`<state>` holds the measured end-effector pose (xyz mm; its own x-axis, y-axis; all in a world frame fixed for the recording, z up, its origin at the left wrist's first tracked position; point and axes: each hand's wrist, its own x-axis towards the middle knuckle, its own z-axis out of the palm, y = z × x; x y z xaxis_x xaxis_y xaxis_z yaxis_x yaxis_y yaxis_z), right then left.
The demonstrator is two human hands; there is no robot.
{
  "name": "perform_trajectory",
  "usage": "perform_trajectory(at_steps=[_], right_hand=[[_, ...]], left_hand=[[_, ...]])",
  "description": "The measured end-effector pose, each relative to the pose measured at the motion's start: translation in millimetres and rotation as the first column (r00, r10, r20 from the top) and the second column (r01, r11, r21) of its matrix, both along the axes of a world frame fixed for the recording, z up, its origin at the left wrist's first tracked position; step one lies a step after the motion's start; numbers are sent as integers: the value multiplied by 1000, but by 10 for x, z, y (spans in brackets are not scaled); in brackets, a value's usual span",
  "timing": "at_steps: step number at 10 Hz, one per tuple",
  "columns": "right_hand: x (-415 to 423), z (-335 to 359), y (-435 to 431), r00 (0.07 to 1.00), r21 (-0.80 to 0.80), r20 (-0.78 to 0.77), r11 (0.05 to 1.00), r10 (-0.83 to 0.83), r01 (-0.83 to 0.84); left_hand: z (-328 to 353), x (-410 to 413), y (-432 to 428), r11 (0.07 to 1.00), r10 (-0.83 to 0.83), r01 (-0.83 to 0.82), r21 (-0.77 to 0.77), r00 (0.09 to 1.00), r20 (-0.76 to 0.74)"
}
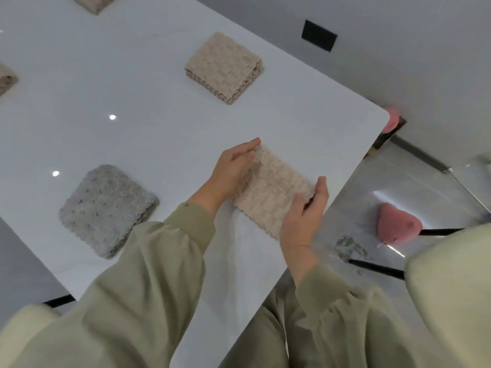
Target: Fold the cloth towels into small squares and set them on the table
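A beige waffle-textured towel [271,187], folded into a small rectangle, lies near the right edge of the white table [119,83]. My left hand [231,171] holds its left end, fingers curled over the fabric. My right hand [303,213] pinches its right end at the table edge. A folded beige towel [224,67] sits farther back. To the left, on the table, lies a folded grey towel [106,208]. Parts of two more beige towels show at the top edge [93,2] and the left edge [6,79].
The table's right corner [382,115] is close to the towel I hold. Beyond it lies glossy floor with pink slippers [398,224] and a grey scrap [350,247]. Cream chair cushions stand at the lower right [451,288] and lower left [21,325].
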<state>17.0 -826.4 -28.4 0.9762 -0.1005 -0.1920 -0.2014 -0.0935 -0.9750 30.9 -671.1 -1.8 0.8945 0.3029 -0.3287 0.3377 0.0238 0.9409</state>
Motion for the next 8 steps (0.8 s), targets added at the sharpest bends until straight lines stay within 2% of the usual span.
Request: perform_trajectory(at_steps=[1,4,6,7,8], right_hand=[[4,-41,34,999,-24,21,999,-36,37],[80,-78,35,997,-29,18,997,-71,71],[90,-35,21,999,-77,-13,997,29,-30],[143,1,-140,996,-100,5,991,89,-88],[164,199,-198,954,-216,-17,930,300,-297]], left_hand=[[-15,13,-55,997,-73,73,13,997,0],[-59,3,-77,1000,-31,31,4,999,-17],[-63,-21,-121,998,-45,47,45,998,-51],[-63,-80,-121,972,-91,102,214,994,-59],[7,-172,-114,837,-144,146,527,989,-45]])
